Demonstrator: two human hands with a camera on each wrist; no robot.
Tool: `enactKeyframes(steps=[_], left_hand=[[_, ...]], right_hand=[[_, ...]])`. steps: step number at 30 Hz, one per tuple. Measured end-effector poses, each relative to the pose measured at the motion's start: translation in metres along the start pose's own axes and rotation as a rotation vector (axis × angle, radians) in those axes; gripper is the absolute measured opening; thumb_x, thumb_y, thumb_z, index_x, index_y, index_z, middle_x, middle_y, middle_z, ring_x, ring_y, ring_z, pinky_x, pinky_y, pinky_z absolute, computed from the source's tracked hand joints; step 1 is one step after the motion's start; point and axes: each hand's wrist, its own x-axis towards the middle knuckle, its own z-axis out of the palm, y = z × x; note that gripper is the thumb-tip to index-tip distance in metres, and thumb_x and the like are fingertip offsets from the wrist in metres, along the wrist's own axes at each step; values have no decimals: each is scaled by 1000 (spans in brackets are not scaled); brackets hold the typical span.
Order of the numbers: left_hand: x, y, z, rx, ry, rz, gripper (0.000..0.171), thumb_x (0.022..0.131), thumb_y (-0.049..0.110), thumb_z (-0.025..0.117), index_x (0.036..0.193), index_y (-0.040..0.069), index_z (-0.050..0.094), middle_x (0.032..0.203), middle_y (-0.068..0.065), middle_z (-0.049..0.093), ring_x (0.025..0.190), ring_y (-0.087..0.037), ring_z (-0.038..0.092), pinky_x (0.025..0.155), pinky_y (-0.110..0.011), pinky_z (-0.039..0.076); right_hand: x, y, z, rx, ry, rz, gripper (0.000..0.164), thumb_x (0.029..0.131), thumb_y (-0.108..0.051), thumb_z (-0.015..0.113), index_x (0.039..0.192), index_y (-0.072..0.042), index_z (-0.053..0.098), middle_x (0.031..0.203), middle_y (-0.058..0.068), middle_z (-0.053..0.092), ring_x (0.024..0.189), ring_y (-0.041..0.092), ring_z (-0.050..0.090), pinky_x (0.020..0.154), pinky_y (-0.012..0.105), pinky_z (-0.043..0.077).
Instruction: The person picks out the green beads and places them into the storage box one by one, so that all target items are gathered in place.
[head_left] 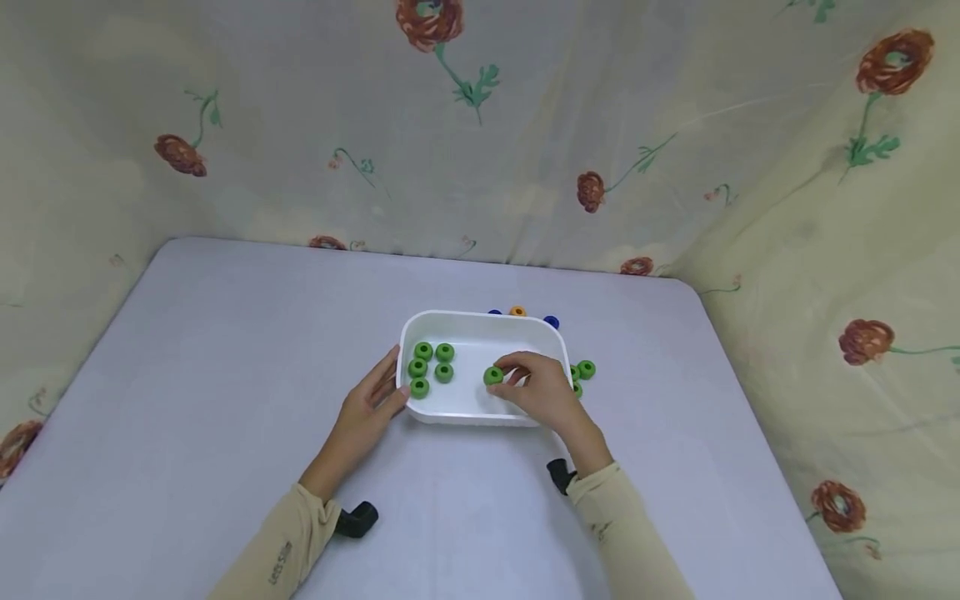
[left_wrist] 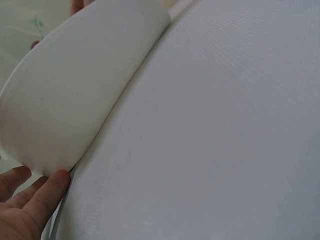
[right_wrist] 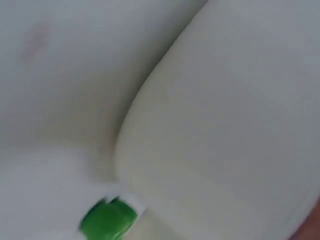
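My right hand [head_left: 540, 390] pinches a round green bead [head_left: 492, 376] with a dark hole between thumb and fingertips, over the inside of a white tray [head_left: 465, 419]. Several green beads [head_left: 444, 372] lie at the tray's left end. At that end my left hand [head_left: 369, 408] holds the tray by its side, thumb at the rim and fingers along the outer wall. In the left wrist view its fingers [left_wrist: 47, 197] touch the tray's outer wall [left_wrist: 75, 90]. The right wrist view has a blurred green bead [right_wrist: 107, 221] beside the tray wall; the pinching fingertips are out of that view.
More green beads [head_left: 587, 369] lie on the white table [head_left: 247, 358] just right of the tray, some partly hidden by the tray and hand. Behind the tray are an orange bead [head_left: 517, 311] and blue beads [head_left: 552, 322]. A flowered cloth [head_left: 525, 125] hangs around the table.
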Motion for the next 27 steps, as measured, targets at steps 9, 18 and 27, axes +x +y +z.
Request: enactKeyframes(steps=[9,18,27], left_hand=[[1,-5,-2,-11,6,5,64,102,21,59,158,29,30,164,-5,35,148,-27,42,114,-33,45],[2,-4,-1,-4,-1,2,65,102,22,59,158,31,29,164,-3,34,148,-26,42,114,-34,46],[0,-5,-2,-11,-5,-7,64,102,23,59,158,32,29,164,-3,34,148,-27,42,118,-40,43]], right_hand=[[23,-24,26,-108,-192,-60,26,82,-18,83,106,-12,75,92,0,73,79,10,59,73,24,50],[30,-33,37,-143,-209,-50,27,81,-17,84,105,-11,75,96,2,73,79,11,59,76,27,52],[34,-42,47,-163,-223,-82,30,80,-20,85,106,-9,74,98,4,74,86,14,63,82,31,55]])
